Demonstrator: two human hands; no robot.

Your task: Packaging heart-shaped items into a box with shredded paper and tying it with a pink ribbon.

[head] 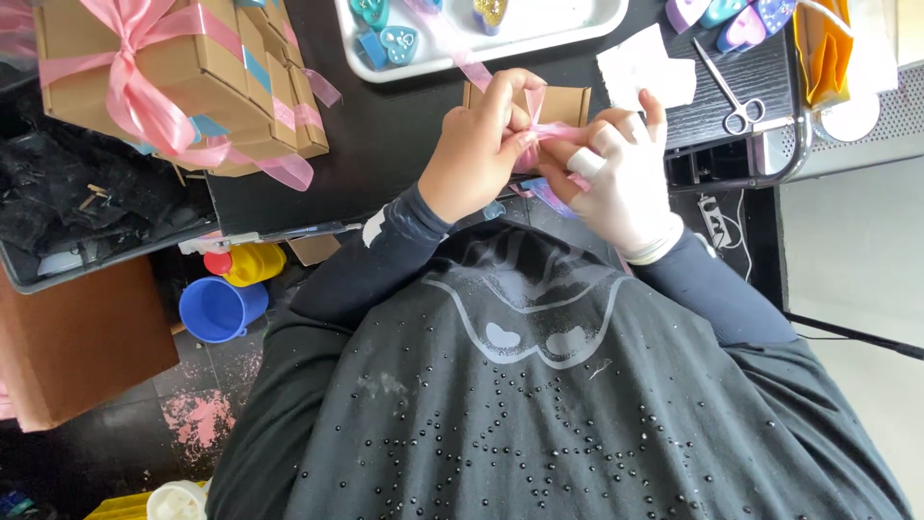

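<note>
while our left hand (478,154) pinches a loop of the pink ribbon (551,131) shut between thumb and fingertips, our gloved right hand (616,178) closes on the other strand, keeping the bow taut. the small cardboard box (568,102) sits just beyond our knuckles, steadied by both hands; scissors (733,96) lie past the right hand.

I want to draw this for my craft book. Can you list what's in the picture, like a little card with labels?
Left hand: bare left hand pinching a pink ribbon
Right hand: right hand in a white glove, holding the same ribbon
Under the hands: small brown box
Table: black table
Far left: stack of brown boxes tied with pink bows
Top: white tray with small coloured hearts
Right: scissors, white paper
Floor: blue cup
</note>
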